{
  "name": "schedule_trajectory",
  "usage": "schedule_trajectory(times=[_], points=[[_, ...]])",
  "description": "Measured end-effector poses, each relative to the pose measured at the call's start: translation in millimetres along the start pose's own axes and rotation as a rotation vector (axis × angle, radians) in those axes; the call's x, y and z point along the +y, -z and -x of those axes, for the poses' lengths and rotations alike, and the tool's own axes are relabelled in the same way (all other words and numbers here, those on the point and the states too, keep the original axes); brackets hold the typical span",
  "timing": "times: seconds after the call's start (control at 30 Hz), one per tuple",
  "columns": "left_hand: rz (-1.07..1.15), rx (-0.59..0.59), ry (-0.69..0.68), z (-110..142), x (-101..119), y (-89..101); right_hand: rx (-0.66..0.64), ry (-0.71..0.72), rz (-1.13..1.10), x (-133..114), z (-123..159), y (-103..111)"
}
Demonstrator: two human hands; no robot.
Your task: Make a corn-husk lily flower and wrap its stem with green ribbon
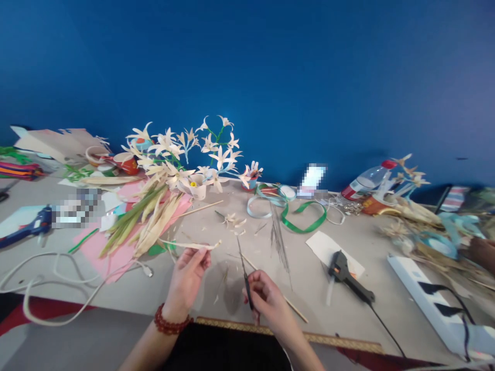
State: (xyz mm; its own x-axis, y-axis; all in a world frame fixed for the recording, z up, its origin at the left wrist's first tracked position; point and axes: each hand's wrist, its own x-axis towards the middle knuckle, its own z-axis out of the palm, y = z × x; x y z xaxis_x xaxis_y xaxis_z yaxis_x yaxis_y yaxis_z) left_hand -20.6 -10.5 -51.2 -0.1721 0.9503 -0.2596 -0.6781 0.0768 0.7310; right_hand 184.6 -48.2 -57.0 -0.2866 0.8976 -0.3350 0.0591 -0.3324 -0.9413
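Note:
My left hand [189,273], a red beaded bracelet at its wrist, pinches a narrow strip of pale dried husk [207,246] between thumb and fingers. To its right, my right hand [266,299] is closed around the dark handles of a pair of scissors [243,268], whose blades point away from me and look closed. The blades are apart from the strip. Beyond them a small cream husk flower [234,220] lies on the table. A thin wooden stick [296,309] passes partly behind my right hand. Small husk scraps are scattered between my hands.
Husk leaves [143,221] lie left on pink paper [104,257], below husk flowers [178,175]. Wires [278,237] and green ribbon [305,226] lie ahead. A black glue gun [348,278] and power strip [421,299] sit right; a blue glue gun [36,224] sits left. Another person's hand [483,252] is far right.

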Motion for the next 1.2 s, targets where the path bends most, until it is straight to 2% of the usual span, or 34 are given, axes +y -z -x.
schedule_trajectory(times=[0.07,0.23,0.4,0.67,0.83,1.0,1.1,1.2], points=[[0.016,0.011,-0.013,0,-2,-2.7,-0.062,-0.047,-0.108,1,0,-9],[-0.031,0.007,-0.028,4,-11,-8.3,-0.128,-0.038,-0.152,0,-6,-25],[-0.124,0.005,0.006,10,-16,-10.8,-0.150,-0.041,-0.195,-1,-19,-32],[-0.129,0.033,-0.012,10,-13,-10.2,-0.183,-0.037,-0.243,-3,-24,-40],[-0.089,0.055,-0.033,6,-11,-2.2,-0.164,-0.021,-0.211,3,-33,-52],[-0.131,0.112,-0.120,2,3,13.3,-0.168,-0.019,-0.145,10,-44,-58],[-0.261,0.046,-0.135,5,12,18.1,-0.125,-0.007,-0.143,4,-45,-53],[-0.382,-0.069,-0.066,9,12,16.0,-0.066,0.092,-0.207,-8,-45,-45]])
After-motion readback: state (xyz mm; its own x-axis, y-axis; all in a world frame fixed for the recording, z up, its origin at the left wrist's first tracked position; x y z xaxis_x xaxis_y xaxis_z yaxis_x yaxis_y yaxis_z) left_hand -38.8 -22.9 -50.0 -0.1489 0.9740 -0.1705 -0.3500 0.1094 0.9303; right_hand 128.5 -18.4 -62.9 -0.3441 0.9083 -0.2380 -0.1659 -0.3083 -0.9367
